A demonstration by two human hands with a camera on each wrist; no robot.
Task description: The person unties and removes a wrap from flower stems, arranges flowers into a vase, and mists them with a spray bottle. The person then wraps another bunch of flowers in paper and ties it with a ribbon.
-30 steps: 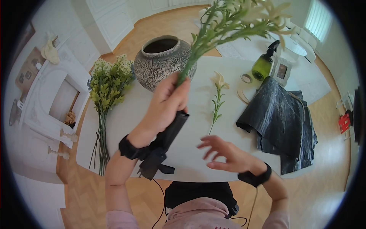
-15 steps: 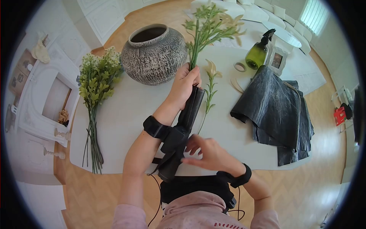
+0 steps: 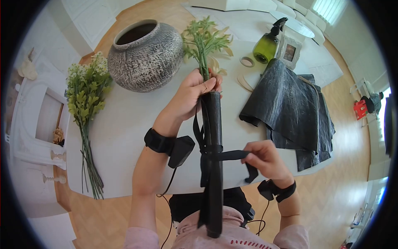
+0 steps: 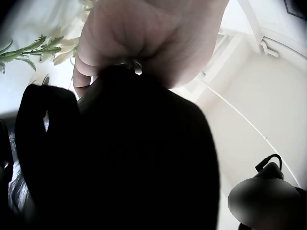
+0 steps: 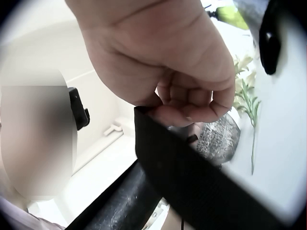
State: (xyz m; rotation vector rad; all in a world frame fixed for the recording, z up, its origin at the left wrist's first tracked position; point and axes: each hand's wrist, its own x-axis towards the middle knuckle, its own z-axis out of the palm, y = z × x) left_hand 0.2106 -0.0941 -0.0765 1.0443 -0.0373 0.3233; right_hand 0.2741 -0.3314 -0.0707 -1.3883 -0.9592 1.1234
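Observation:
My left hand (image 3: 191, 92) grips a bunch of artificial flowers (image 3: 203, 39) by its green stems, right at the top of a long black roll (image 3: 215, 120). The roll hangs down from that hand toward my body. A black strap (image 3: 230, 155) goes round the roll at mid-length, and my right hand (image 3: 267, 162) pinches it, drawn out sideways. The strap's loose end (image 3: 251, 173) dangles below the fingers. In the right wrist view the strap (image 5: 187, 167) runs from thumb and fingers across the shiny roll (image 5: 124, 203). A single flower stem (image 5: 250, 103) lies on the table.
A round textured vase (image 3: 145, 58) stands at the back left, beside a leafy bunch of white flowers (image 3: 88, 97). At the right lie black marbled sheets (image 3: 286, 110), with a tape roll (image 3: 247, 61), green spray bottle (image 3: 265, 47) and picture frame (image 3: 290, 50) behind.
The left hand has brought the flowers down from high up, and the roll now hangs in front of my body. My right hand, empty before, has taken the strap and pulled it rightward.

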